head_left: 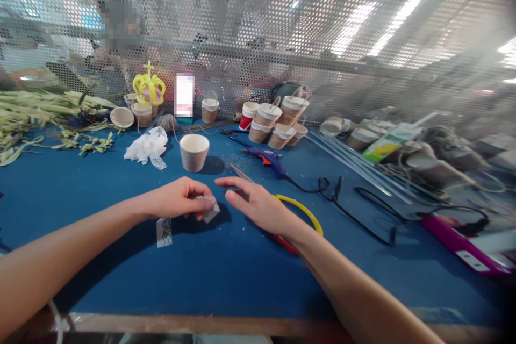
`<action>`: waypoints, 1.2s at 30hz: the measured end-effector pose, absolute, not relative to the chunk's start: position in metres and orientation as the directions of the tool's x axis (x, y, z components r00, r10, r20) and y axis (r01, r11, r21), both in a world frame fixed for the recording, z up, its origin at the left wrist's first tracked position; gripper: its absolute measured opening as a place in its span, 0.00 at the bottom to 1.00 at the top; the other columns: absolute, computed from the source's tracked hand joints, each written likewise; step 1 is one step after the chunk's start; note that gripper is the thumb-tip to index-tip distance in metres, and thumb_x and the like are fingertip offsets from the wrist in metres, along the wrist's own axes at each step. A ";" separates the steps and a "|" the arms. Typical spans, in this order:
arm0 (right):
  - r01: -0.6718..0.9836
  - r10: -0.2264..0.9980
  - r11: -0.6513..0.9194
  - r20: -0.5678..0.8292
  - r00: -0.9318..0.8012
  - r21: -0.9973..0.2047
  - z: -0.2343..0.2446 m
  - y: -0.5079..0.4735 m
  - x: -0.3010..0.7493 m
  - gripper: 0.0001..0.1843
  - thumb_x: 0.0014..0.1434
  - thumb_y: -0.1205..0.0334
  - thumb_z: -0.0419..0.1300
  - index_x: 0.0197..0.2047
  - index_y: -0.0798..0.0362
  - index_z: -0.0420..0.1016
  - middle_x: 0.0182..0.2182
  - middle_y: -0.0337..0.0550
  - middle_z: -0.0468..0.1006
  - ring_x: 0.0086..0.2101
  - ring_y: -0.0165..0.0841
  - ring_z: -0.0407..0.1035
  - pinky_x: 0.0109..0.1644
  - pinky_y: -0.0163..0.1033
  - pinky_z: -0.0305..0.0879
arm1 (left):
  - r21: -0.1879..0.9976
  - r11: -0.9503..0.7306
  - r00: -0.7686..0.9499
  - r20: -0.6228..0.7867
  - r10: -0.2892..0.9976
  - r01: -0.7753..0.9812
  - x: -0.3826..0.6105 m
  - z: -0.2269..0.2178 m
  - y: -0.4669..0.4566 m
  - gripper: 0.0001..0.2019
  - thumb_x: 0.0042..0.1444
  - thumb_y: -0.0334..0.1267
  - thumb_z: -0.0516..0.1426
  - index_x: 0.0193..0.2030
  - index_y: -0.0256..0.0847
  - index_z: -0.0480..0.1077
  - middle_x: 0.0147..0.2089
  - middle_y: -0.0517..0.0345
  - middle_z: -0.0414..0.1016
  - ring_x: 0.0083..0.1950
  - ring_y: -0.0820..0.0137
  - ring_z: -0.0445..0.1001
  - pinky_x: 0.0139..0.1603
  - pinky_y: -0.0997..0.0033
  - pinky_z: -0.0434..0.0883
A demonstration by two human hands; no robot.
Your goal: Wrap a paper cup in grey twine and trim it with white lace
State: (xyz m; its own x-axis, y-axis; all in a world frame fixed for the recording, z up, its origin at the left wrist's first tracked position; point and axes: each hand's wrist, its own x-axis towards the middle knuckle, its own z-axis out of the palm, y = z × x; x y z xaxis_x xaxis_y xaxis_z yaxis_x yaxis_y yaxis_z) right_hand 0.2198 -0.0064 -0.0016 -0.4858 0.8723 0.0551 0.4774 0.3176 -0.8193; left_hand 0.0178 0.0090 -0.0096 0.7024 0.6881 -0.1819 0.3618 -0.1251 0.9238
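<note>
My left hand pinches a small whitish piece of lace-like material between thumb and fingers, just above the blue tabletop. A similar patterned strip lies flat on the table below that wrist. To the right, my right hand is open, its fingers pointing left towards the piece and holding nothing. Beneath this hand lies a pair of scissors with a yellow and red handle; its blades show past the fingers. A pale, rough-textured cup stands upright just beyond my left hand.
Crumpled white material lies left of the cup. A blue glue gun with a black cord rests at the right. Several small wrapped buckets are stacked at the back. A purple power strip sits far right; a perforated metal screen rises behind.
</note>
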 end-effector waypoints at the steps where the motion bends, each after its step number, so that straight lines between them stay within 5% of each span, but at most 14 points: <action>1: 0.435 0.834 0.325 0.037 -0.551 -0.840 -0.001 -0.008 0.219 0.19 0.57 0.55 0.53 0.50 0.55 0.66 0.48 0.48 0.71 0.46 0.35 0.66 0.48 0.41 0.62 | 0.931 -0.112 0.724 -0.191 0.663 0.347 0.018 -0.008 0.008 0.13 0.55 0.45 0.52 0.30 0.36 0.67 0.22 0.63 0.67 0.22 0.79 0.62 0.22 0.81 0.60; 5: 0.303 0.732 0.158 -0.095 -0.675 -0.940 0.000 -0.014 0.214 0.16 0.54 0.55 0.57 0.44 0.55 0.69 0.38 0.41 0.75 0.38 0.29 0.69 0.40 0.34 0.63 | 0.946 -0.020 0.769 -0.251 0.588 0.324 0.016 0.000 0.003 0.13 0.55 0.45 0.53 0.31 0.36 0.67 0.22 0.62 0.71 0.17 0.82 0.60 0.19 0.81 0.58; 10: 0.325 0.804 -0.064 -0.242 -0.543 -0.944 0.001 -0.015 0.214 0.10 0.51 0.58 0.61 0.28 0.56 0.68 0.22 0.34 0.72 0.23 0.22 0.63 0.28 0.29 0.58 | 0.958 0.098 0.817 -0.282 0.503 0.270 0.011 0.005 0.006 0.13 0.56 0.46 0.52 0.30 0.37 0.63 0.24 0.59 0.75 0.17 0.79 0.67 0.22 0.78 0.65; 18: 0.364 0.877 -0.056 -0.221 -0.428 -0.930 0.006 -0.007 0.225 0.10 0.51 0.57 0.60 0.27 0.56 0.69 0.19 0.36 0.72 0.21 0.24 0.64 0.28 0.32 0.61 | 0.919 0.141 0.836 -0.395 0.381 0.369 -0.017 0.011 0.027 0.11 0.52 0.44 0.56 0.29 0.38 0.63 0.25 0.60 0.76 0.16 0.77 0.68 0.21 0.77 0.65; 25: 0.627 0.901 0.077 -0.215 -0.377 -0.775 0.007 -0.010 0.224 0.10 0.53 0.58 0.56 0.26 0.55 0.68 0.18 0.37 0.71 0.20 0.26 0.66 0.24 0.31 0.59 | 0.789 -0.061 0.693 -0.497 0.522 0.612 -0.040 0.015 0.043 0.08 0.47 0.41 0.58 0.25 0.40 0.64 0.20 0.63 0.72 0.15 0.80 0.62 0.16 0.80 0.57; 31: 0.859 0.914 0.301 -0.132 -0.384 -0.414 0.001 -0.011 0.216 0.10 0.55 0.60 0.53 0.28 0.53 0.73 0.23 0.40 0.76 0.26 0.31 0.69 0.28 0.34 0.60 | 0.554 -0.275 0.558 -0.443 0.702 0.786 -0.043 0.004 0.052 0.04 0.41 0.35 0.56 0.19 0.39 0.65 0.15 0.62 0.67 0.16 0.77 0.60 0.17 0.79 0.54; 36: 0.912 0.947 0.276 -0.075 -0.311 -0.304 -0.001 -0.009 0.219 0.09 0.54 0.61 0.56 0.37 0.54 0.72 0.31 0.44 0.77 0.32 0.35 0.70 0.32 0.35 0.61 | 0.457 -0.316 0.514 -0.417 0.750 0.832 -0.045 -0.003 0.058 0.04 0.40 0.37 0.56 0.21 0.40 0.65 0.18 0.61 0.69 0.19 0.73 0.64 0.20 0.77 0.56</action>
State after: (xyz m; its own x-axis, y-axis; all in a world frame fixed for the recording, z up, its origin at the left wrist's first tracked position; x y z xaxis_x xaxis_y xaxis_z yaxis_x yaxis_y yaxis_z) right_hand 0.2186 -0.0090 -0.0015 -0.3115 0.9473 -0.0754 0.9119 0.2757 -0.3039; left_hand -0.0451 0.0579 -0.0030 0.5137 0.7501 -0.4166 0.8315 -0.3156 0.4571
